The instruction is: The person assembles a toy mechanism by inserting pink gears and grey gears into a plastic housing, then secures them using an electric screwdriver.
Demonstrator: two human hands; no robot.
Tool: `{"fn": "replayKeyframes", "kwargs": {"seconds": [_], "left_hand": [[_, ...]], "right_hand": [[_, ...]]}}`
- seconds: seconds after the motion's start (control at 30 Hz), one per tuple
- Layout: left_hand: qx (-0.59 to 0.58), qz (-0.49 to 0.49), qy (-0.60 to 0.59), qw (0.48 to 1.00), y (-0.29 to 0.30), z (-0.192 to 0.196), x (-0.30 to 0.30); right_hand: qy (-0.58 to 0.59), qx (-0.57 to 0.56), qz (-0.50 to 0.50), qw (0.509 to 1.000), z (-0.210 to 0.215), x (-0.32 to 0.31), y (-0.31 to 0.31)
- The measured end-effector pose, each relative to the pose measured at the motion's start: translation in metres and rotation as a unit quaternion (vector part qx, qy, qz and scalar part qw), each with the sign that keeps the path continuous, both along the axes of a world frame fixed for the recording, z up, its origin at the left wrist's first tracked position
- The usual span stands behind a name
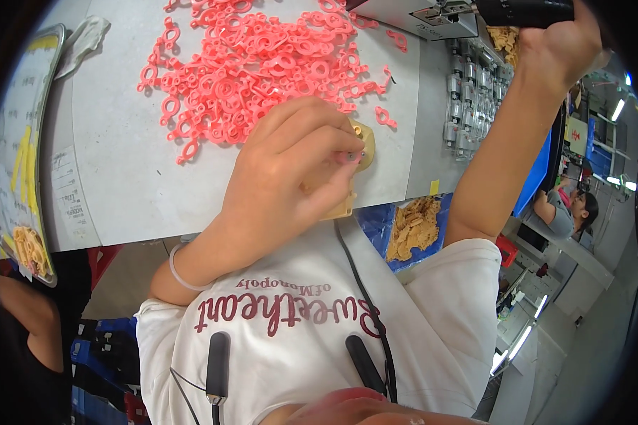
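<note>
My left hand point(287, 159) is bent over a tan plastic part point(366, 147) near the table's front edge. Its thumb and fingertips are pinched together, with a small dark bit showing between them that is too small to name. The hand covers most of the tan part. My right hand point(563, 42) reaches far to the upper right, wrapped around a black electric screwdriver point(523, 13). The tool lies almost level, its tip pointing left at the metal front of a grey box-shaped machine point(418, 15).
A big heap of pink ring-shaped plastic parts point(262, 67) spreads over the grey table point(113, 156). Right of it stand clear trays of small metal motors point(468, 92). A blue bag with tan pieces point(415, 228) sits at the front edge. A metal-rimmed tray point(49, 92) stands left. Other people are nearby.
</note>
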State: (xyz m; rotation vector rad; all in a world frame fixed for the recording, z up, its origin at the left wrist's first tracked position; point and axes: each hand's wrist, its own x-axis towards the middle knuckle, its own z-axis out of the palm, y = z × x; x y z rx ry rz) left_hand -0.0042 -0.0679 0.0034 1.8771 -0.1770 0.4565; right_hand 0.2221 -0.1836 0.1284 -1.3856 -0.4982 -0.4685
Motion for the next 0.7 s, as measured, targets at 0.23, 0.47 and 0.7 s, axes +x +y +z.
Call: {"fn": "replayKeyframes", "kwargs": {"seconds": [0.23,0.47,0.7], "left_hand": [[-0.033,-0.006,0.022,0.999,0.0,-0.002,0.0],[-0.033,-0.007,0.002,0.999,0.002,-0.008,0.0],[-0.039,0.011,-0.012,0.999,-0.002,-0.011,-0.001]], "right_hand": [[0.168,0.023,0.201,0.965,0.021,0.025,-0.088],[0.196,0.012,0.214,0.957,0.013,-0.081,-0.057],[0.191,0.0,0.217,0.957,-0.004,-0.116,-0.034]]}}
